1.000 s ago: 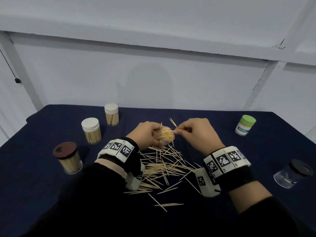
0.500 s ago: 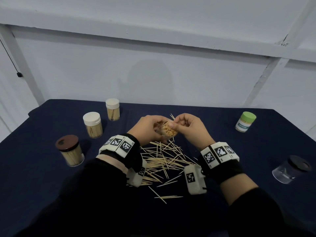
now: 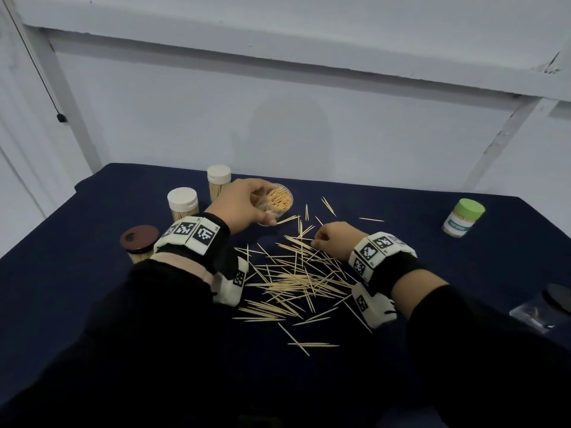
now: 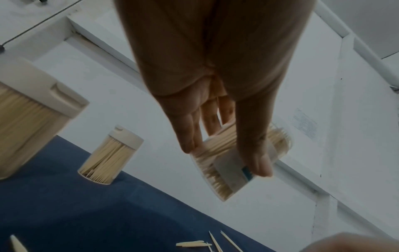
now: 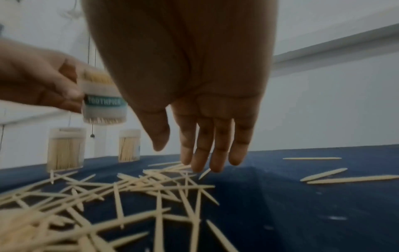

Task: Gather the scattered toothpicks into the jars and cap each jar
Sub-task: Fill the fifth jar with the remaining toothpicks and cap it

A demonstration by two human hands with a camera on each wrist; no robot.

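My left hand (image 3: 244, 205) grips an uncapped clear jar (image 3: 276, 200) full of toothpicks, lifted above the dark blue table (image 3: 448, 273). The left wrist view shows the fingers and thumb wrapped round the tilted jar (image 4: 228, 163), and the right wrist view shows its teal "TOOTHPICK" label (image 5: 104, 102). My right hand (image 3: 332, 239) hangs low over the far edge of the scattered toothpicks (image 3: 296, 279). Its fingers (image 5: 207, 150) are straight, pointing down, tips just above the toothpicks (image 5: 134, 185), holding nothing.
Two white-capped jars (image 3: 183, 203) (image 3: 218, 180) and a brown-lidded jar (image 3: 139, 242) stand filled at the left. A green-capped jar (image 3: 463, 220) stands at the far right, and a clear jar with a black lid (image 3: 550, 307) at the right edge. Stray toothpicks (image 3: 370, 219) lie beyond the pile.
My right hand has left the jar mouth and dropped to the toothpick pile. The left hand has carried the jar away to the left and farther back.
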